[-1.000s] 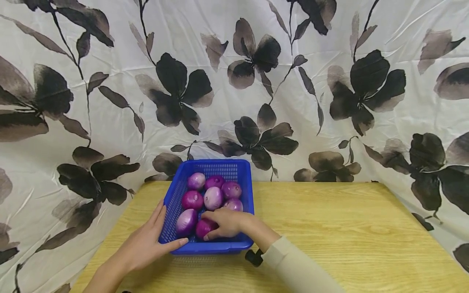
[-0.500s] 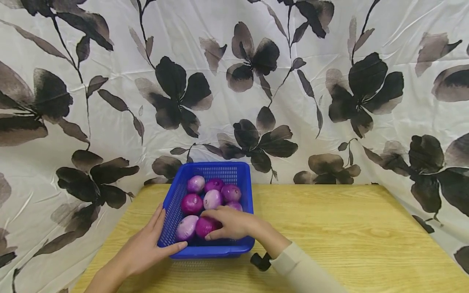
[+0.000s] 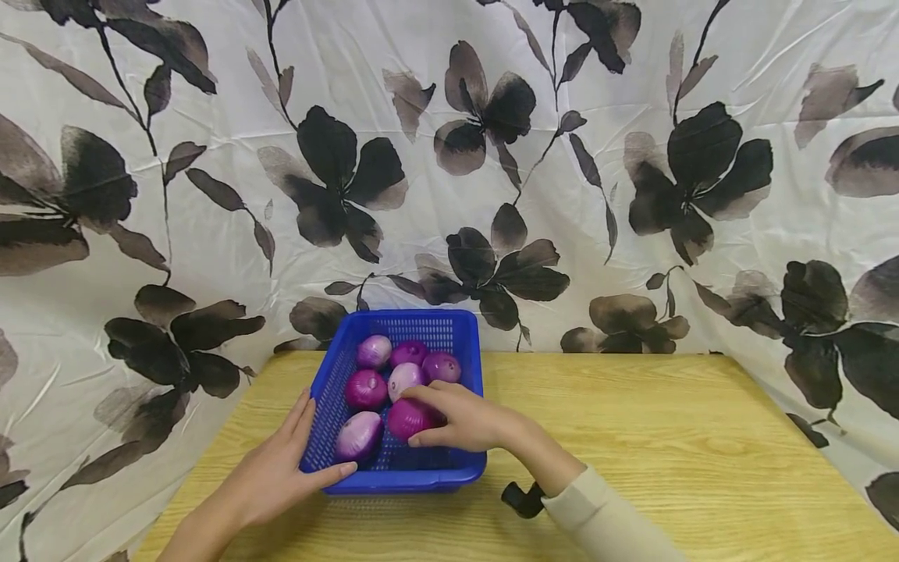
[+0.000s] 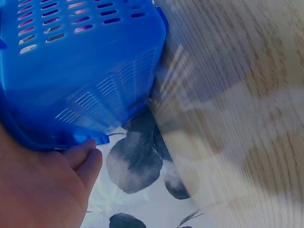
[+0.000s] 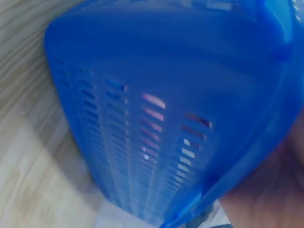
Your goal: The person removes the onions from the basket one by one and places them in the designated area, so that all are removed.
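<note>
A blue plastic basket [image 3: 460, 467] with slotted sides holds several purple-red onions. My right hand [image 3: 460, 417] reaches in over its right side and grips a dark magenta onion [image 3: 410, 419], thumb on the near side and fingers over the top. A paler onion [image 3: 360, 435] lies to the left of it, near the front. My left hand [image 3: 277, 464] rests against the front left corner, fingers straight along the outer left side and thumb on the front rim. In the left wrist view, two fingers [image 4: 88, 164] lie along the rim. The right wrist view hides the held onion behind the basket wall.
More onions, among them a round magenta onion [image 3: 366, 390], sit towards the back of the basket. The basket stands on a wood-grain table [image 3: 618, 437]. Behind the table hangs a white floral cloth [image 3: 492, 187]. A black wrist device [image 3: 523, 499] shows below my right wrist.
My right hand has raised the magenta onion slightly and carried it back and to the right, away from the paler front onion. My left hand keeps its place on the basket.
</note>
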`<state>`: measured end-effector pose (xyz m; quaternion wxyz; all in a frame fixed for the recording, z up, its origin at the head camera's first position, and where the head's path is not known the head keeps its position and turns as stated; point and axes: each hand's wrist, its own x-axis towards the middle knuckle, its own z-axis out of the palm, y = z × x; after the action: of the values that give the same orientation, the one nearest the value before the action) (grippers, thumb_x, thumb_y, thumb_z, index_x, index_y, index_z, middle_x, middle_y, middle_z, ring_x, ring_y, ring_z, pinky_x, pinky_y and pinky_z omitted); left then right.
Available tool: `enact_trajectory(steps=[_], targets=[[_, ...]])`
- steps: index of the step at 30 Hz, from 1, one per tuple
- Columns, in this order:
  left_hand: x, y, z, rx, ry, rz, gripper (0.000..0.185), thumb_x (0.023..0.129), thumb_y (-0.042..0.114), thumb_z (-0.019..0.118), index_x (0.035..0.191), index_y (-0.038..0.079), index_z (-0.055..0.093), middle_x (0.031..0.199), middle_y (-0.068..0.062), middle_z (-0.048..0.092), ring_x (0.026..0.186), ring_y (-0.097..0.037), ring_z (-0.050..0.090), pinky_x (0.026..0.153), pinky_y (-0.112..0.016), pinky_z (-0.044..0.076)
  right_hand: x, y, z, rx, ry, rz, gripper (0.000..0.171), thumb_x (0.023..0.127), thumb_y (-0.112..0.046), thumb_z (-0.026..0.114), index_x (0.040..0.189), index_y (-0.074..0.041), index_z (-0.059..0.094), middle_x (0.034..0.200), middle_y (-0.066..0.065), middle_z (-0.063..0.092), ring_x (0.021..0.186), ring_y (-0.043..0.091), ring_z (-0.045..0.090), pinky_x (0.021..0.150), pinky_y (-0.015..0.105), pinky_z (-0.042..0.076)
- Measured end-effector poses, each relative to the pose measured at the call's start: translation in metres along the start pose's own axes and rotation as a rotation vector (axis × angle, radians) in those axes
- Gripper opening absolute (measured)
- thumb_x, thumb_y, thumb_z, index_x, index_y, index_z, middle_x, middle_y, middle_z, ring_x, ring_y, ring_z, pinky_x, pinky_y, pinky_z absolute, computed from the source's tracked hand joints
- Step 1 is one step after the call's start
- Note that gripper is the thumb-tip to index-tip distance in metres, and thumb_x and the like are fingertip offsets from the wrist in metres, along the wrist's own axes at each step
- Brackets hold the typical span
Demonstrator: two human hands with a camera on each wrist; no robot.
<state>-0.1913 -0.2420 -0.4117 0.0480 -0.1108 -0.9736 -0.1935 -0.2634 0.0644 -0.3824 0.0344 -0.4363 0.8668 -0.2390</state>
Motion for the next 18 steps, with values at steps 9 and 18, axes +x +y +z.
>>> enact_trajectory(steps=[9, 18], targets=[[0.0, -0.002, 0.0, 0.003, 0.003, 0.001, 0.125, 0.084, 0.077, 0.064, 0.164, 0.004, 0.002, 0.17, -0.021, 0.009, 0.141, -0.056, 0.037, 0.101, -0.073, 0.04, -0.012, 0.004, -0.013, 0.12, 0.045, 0.053, 0.063, 0.094, -0.039, 0.074, 0.149, -0.018, 0.051, 0.134, 0.004, 0.058, 0.118, 0.017, 0.056, 0.099, 0.037, 0.052], [-0.001, -0.002, 0.001, 0.002, 0.0, -0.007, 0.126, 0.083, 0.078, 0.063, 0.164, 0.004, 0.001, 0.17, -0.021, 0.009, 0.14, -0.057, 0.038, 0.1, -0.073, 0.04, -0.022, 0.009, -0.023, 0.189, 0.087, 0.059, 0.063, 0.093, -0.035, 0.077, 0.147, -0.016, 0.053, 0.134, 0.006, 0.057, 0.119, 0.018, 0.056, 0.1, 0.042, 0.052]])
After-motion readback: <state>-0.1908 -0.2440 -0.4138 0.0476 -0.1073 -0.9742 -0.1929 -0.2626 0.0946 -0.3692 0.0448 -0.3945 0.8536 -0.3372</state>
